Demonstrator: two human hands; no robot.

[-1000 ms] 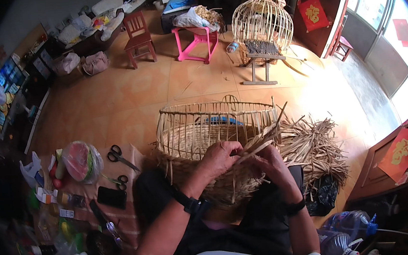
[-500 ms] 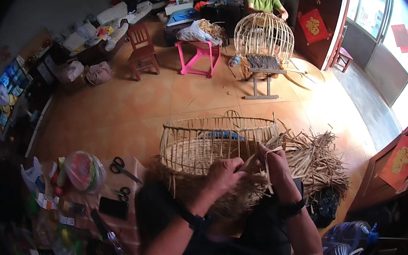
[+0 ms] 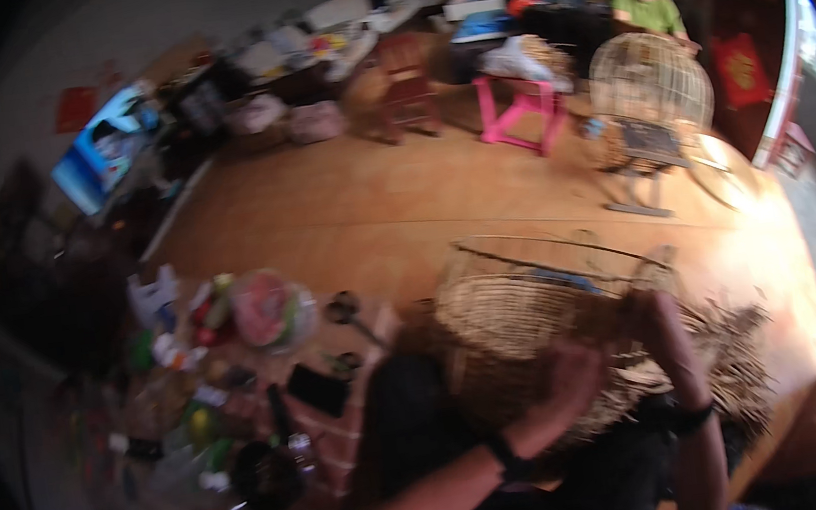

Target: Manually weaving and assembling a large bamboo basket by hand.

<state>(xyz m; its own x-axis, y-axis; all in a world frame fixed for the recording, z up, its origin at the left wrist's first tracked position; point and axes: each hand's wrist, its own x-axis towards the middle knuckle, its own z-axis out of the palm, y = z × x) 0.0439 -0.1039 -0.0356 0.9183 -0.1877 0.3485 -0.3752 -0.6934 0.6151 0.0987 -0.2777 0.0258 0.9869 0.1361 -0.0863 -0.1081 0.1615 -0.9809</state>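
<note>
Now, basket (image 3: 496,320): at the lap (image 3: 575,488)'s far edge; head just turned left
Left hand (image 3: 575,377), right hand (image 3: 655,322): still by its right end, work seemingly unbroken
Fingers: too blurred to tell if together

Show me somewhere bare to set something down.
The widest bare patch is the tiled floor between the woven basket and the red chair. It's crowded on the pink cloth, around the scissors and black phone, and right of the basket, where dry strips are heaped.
</note>
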